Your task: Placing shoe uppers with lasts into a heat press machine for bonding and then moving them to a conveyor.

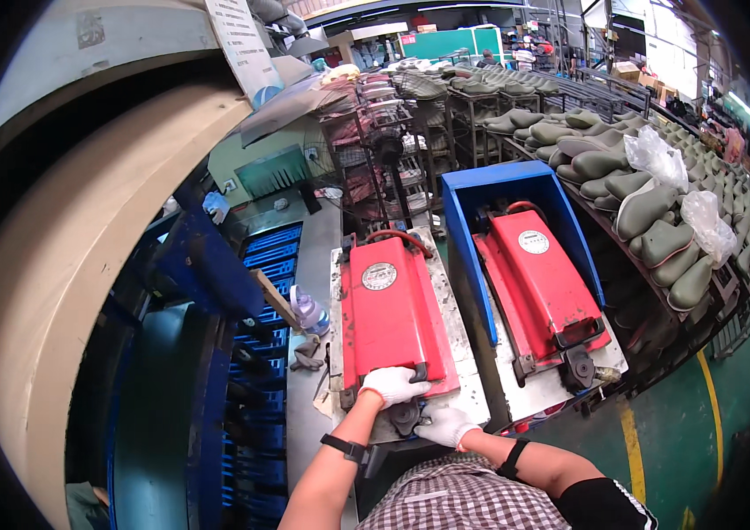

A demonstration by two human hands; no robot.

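Left hand (392, 385), gloved, fingers curled, grips the near edge of the left red press (390, 314). Right hand (445, 425) pinches the black latch (406, 415) just below it.

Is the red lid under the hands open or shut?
Shut. The red lid lies flat on its metal base, with the left hand resting on its near edge.

A second red press (541, 281) stands at three o'clock inside a blue box (468, 231). Green boot lasts (649, 212) fill racks at two o'clock (some bagged). A plastic bottle (308, 311) sits at nine o'clock.
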